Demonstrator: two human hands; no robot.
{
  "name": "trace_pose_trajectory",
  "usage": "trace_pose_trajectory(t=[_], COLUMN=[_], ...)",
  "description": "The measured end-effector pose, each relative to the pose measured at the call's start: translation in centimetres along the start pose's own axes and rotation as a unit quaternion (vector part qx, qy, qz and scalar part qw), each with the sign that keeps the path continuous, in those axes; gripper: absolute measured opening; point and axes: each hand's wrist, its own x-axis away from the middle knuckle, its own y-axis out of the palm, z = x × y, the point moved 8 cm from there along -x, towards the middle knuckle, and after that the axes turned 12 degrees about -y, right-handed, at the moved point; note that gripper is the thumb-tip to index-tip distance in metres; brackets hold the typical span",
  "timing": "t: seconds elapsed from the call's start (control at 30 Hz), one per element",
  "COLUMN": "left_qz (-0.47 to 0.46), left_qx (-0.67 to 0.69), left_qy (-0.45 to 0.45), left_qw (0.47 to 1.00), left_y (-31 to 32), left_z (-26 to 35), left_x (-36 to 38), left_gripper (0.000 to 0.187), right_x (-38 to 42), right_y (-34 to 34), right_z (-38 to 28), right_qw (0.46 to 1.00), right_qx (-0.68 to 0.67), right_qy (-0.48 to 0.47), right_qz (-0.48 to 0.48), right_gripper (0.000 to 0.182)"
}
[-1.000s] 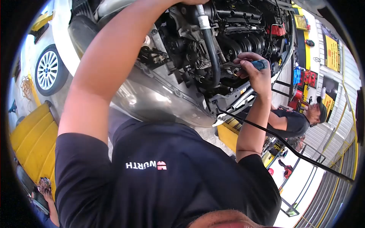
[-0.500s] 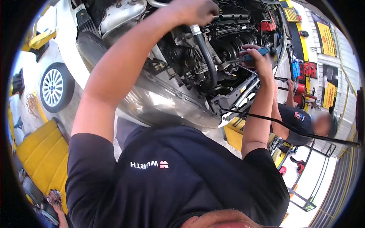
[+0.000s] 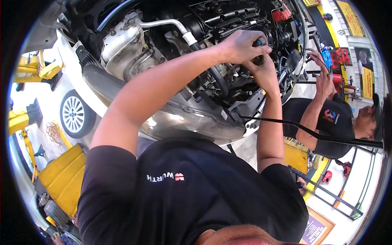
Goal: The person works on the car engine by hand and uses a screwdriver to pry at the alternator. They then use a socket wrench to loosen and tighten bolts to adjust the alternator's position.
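My left hand (image 3: 241, 47) reaches across the engine bay (image 3: 222, 18). Its fingers close round a dark blue rounded piece (image 3: 260, 42), probably the end of the blue-gripped hand tool. Right beneath it, touching or almost touching, my right hand (image 3: 263, 73) is curled. Its fingertips and whatever they grip are hidden behind the left hand. Below my hands lies the front panel (image 3: 255, 104) of the car. A black hose (image 3: 218, 81) with a silver pipe (image 3: 163, 22) runs under my left forearm.
A black rod (image 3: 294, 122) slants across on the right. Beyond it stands a co-worker (image 3: 322, 110) with raised hands. The headlight and bumper (image 3: 179, 118) lie between me and the engine. At left are a wheel (image 3: 74, 114), a yellow ramp (image 3: 63, 175) and yellow lift parts (image 3: 34, 69).
My left hand has come down and right to meet my right hand, which earlier held the blue-gripped tool alone. My right hand has shifted slightly left. The co-worker's hands are raised higher.
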Motion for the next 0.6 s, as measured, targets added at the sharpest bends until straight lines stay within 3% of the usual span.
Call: trace_pose_trajectory(t=[0.1,0.13,0.17,0.23,0.27,0.37,0.43,0.5,0.57,0.6], left_qz=[-0.023,-0.003,0.017,0.061,0.071,0.125,0.115,0.118,0.132,0.141], left_qx=[0.007,-0.001,-0.009,-0.047,-0.042,-0.013,0.028,0.081,0.138,0.203], left_qy=[-0.067,-0.024,0.019,0.100,0.100,0.098,0.049,0.009,-0.026,-0.063], left_qw=[0.997,1.000,1.000,0.992,0.992,0.987,0.992,0.990,0.981,0.967], left_y=[0.2,0.1,0.1,0.6,0.4,-0.4,-0.3,0.2,0.5,0.8], left_z=[0.4,1.0,1.5,2.1,2.1,2.0,1.2,1.0,1.3,1.0], left_x=[1.1,2.0,2.9,4.7,5.5,8.0,8.5,8.0,6.7,5.9], left_gripper=[0.035,0.032,0.030,0.021,0.020,0.018,0.015,0.021,0.025,0.031], right_x=[3.5,4.7,5.5,5.2,4.9,2.4,2.1,1.5,1.4,1.3], right_y=[-0.2,0.6,2.2,5.1,6.2,7.3,6.1,7.2,7.3,7.4], right_z=[4.3,5.3,7.2,7.5,8.1,6.5,1.8,4.4,6.2,6.3], right_qw=[0.997,0.988,0.983,0.978,0.978,0.994,0.987,0.988,0.995,0.996], right_qx=[-0.038,0.043,0.054,0.155,0.154,0.081,0.147,0.131,0.033,0.034], right_qy=[0.062,0.134,0.130,-0.023,-0.022,-0.046,0.000,-0.019,0.087,0.084], right_qz=[0.013,-0.056,-0.118,-0.140,-0.139,-0.051,-0.067,-0.078,-0.026,-0.027], right_gripper=[0.069,0.078,0.083,0.071,0.071,0.042,0.046,0.053,0.058,0.058])
